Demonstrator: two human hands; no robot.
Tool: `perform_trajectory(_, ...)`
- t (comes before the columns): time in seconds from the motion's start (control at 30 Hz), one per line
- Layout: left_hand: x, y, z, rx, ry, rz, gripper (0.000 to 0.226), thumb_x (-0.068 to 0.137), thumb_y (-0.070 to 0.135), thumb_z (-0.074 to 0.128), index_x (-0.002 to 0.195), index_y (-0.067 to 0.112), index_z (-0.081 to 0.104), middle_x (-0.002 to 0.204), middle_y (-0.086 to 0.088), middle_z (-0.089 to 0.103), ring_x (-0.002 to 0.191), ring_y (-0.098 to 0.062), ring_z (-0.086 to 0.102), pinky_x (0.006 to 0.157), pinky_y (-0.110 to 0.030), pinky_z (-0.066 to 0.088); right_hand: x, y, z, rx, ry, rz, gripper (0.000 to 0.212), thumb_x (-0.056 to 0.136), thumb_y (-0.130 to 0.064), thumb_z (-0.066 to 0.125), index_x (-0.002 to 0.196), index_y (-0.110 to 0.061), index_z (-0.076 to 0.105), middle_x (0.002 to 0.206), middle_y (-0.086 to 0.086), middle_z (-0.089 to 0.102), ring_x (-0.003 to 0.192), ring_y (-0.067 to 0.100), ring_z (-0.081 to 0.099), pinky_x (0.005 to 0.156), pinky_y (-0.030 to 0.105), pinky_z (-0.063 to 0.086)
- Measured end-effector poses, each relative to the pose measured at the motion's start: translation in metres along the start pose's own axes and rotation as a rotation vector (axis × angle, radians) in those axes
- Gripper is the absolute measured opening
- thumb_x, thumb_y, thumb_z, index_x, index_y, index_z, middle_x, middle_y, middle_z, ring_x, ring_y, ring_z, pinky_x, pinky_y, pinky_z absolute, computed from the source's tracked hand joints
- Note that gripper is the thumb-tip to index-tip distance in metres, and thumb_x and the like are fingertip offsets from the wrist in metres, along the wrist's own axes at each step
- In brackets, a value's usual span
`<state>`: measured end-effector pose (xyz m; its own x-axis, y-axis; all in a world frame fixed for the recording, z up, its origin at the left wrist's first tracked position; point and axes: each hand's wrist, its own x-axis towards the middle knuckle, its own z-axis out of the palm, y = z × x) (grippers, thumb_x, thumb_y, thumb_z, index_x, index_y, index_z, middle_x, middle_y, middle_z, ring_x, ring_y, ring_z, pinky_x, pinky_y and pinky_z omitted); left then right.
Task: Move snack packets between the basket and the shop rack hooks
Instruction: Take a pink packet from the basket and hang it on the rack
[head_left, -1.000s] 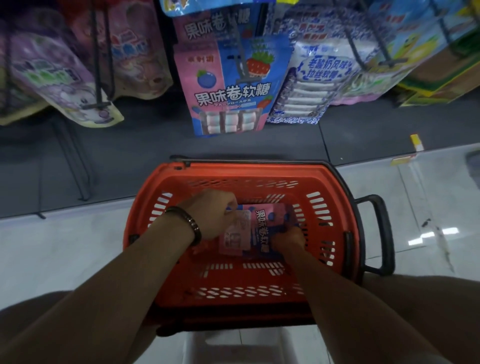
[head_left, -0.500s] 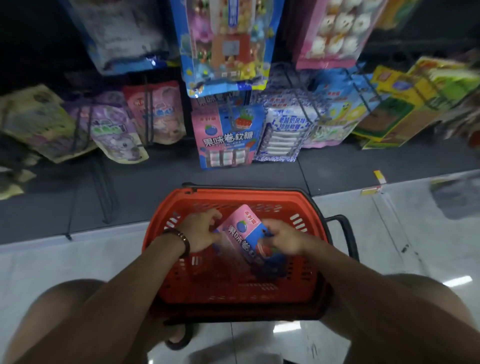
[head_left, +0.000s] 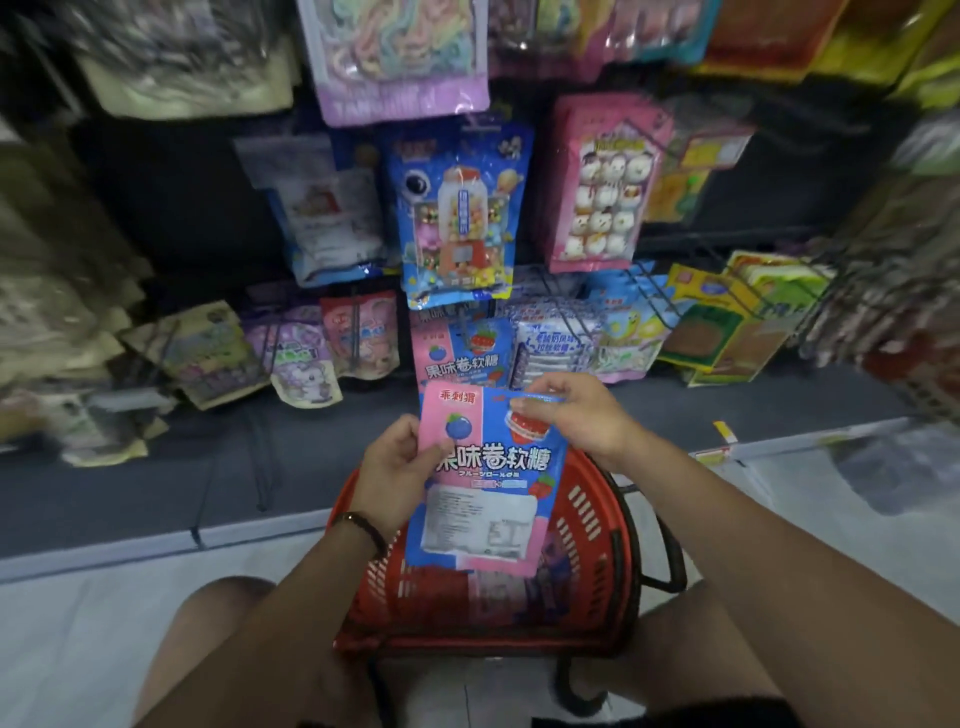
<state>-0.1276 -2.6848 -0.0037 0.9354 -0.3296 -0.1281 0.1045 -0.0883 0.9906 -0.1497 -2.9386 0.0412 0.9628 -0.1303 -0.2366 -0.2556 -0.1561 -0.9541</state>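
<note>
Many sweet packets hang on the big rack (head_left: 182, 218), row over row, and it fills the top of the view. Under it stands the red basket (head_left: 597, 519), right in front of the person. It seems to have more packets (head_left: 519, 587) inside, but they are too blurry to be sure. One pink and blue packet (head_left: 488, 467) is up in the air above the basket, standing straight with its front to the person. The left hand (head_left: 400, 467) grips its left edge with the thumb on the front. The right hand (head_left: 582, 415) pinches the top right corner. Just behind it, low on the rack, the same packets (head_left: 462, 353) hang, so I think this one goes on that hook. I cannot see the hook well, or the little hole at the top of the packet. To do this step well, keep the packet straight, hold it near the top, line the hole up with the hook tip and slide it on slowly, so the hanging ones do not get knocked off. Half a second ago the packet is tilted and low, just over the basket; now it is higher and straight. One second ago both hands are down inside the basket. The view also looks up more now, so more rows show.
</note>
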Motion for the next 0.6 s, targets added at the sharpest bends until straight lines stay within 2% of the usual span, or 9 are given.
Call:
perform_trajectory(0.07, -0.008, 0.013, 0.001, -0.078, 0.057, 0.009, 0.017, 0.1, -0.003, 0.066, 0.091, 0.0, 0.052, 0.103, -0.018, 0.08, 0.088, -0.025, 0.074, 0.072, -0.041, 0.062, -0.015, 0.004, 0.006, 0.22, 0.075, 0.071, 0.026, 0.084, -0.019, 0.09, 0.104, -0.008, 0.078, 0.106, 0.015, 0.082, 0.1, 0.035, 0.079, 0.091, 0.05, 0.063)
perform_trajectory(0.1, -0.011, 0.017, 0.0, -0.105, 0.085, 0.0, 0.018, 0.101, -0.002, 0.066, 0.091, 0.002, 0.051, 0.099, -0.016, 0.08, 0.086, -0.026, 0.074, 0.072, -0.043, 0.061, -0.024, 0.008, 0.01, 0.28, 0.09, 0.096, 0.03, 0.085, -0.016, 0.088, 0.111, -0.007, 0.077, 0.109, 0.015, 0.082, 0.104, 0.039, 0.078, 0.092, 0.051, 0.063)
perform_trajectory(0.17, -0.017, 0.026, 0.0, -0.142, 0.127, -0.02, 0.02, 0.102, 0.002, 0.065, 0.089, 0.006, 0.051, 0.094, -0.01, 0.082, 0.081, -0.024, 0.076, 0.071, -0.043, 0.06, -0.038, 0.013, 0.019, 0.274, 0.107, 0.095, 0.024, 0.092, -0.012, 0.082, 0.114, -0.006, 0.076, 0.11, 0.014, 0.082, 0.106, 0.041, 0.077, 0.084, 0.043, 0.063)
perform_trajectory(0.27, -0.022, 0.035, 0.002, -0.156, 0.147, -0.014, 0.025, 0.102, 0.001, 0.065, 0.084, 0.01, 0.049, 0.088, -0.007, 0.081, 0.078, -0.021, 0.075, 0.069, -0.04, 0.06, -0.049, 0.016, 0.027, 0.271, 0.135, 0.086, 0.018, 0.097, -0.017, 0.077, 0.112, -0.007, 0.076, 0.107, 0.011, 0.083, 0.102, 0.037, 0.078, 0.07, 0.036, 0.064)
perform_trajectory(0.37, -0.023, 0.042, 0.001, -0.144, 0.155, -0.039, 0.021, 0.1, 0.006, 0.071, 0.088, 0.004, 0.053, 0.098, -0.024, 0.079, 0.089, -0.03, 0.074, 0.086, -0.058, 0.062, -0.052, 0.013, 0.027, 0.241, 0.177, 0.074, 0.014, 0.097, -0.017, 0.077, 0.108, -0.01, 0.077, 0.104, 0.01, 0.083, 0.097, 0.036, 0.079, 0.074, 0.038, 0.062)
perform_trajectory(0.43, -0.021, 0.042, -0.001, -0.086, 0.191, -0.078, 0.026, 0.097, 0.015, 0.076, 0.093, -0.002, 0.056, 0.099, -0.026, 0.078, 0.091, -0.032, 0.075, 0.09, -0.067, 0.059, -0.053, 0.011, 0.027, 0.24, 0.192, 0.055, 0.009, 0.096, -0.014, 0.078, 0.104, -0.011, 0.078, 0.101, 0.01, 0.083, 0.089, 0.034, 0.08, 0.068, 0.034, 0.061)
perform_trajectory(0.5, -0.024, 0.045, 0.004, 0.041, 0.284, -0.097, 0.032, 0.091, 0.024, 0.083, 0.105, 0.008, 0.059, 0.103, -0.011, 0.079, 0.096, -0.03, 0.076, 0.093, -0.06, 0.06, -0.057, 0.002, 0.029, 0.256, 0.202, 0.021, 0.009, 0.096, -0.01, 0.077, 0.104, -0.012, 0.078, 0.1, 0.006, 0.084, 0.081, 0.024, 0.08, 0.06, 0.027, 0.059)
perform_trajectory(0.6, -0.042, 0.049, 0.019, 0.353, 0.399, -0.015, 0.075, 0.069, 0.05, 0.088, 0.128, 0.027, 0.048, 0.124, -0.001, 0.059, 0.112, -0.026, 0.063, 0.1, -0.05, 0.054, -0.057, -0.005, 0.037, 0.246, 0.234, -0.019, 0.014, 0.095, -0.006, 0.077, 0.104, -0.016, 0.079, 0.102, 0.004, 0.084, 0.087, 0.021, 0.081, 0.071, 0.033, 0.063)
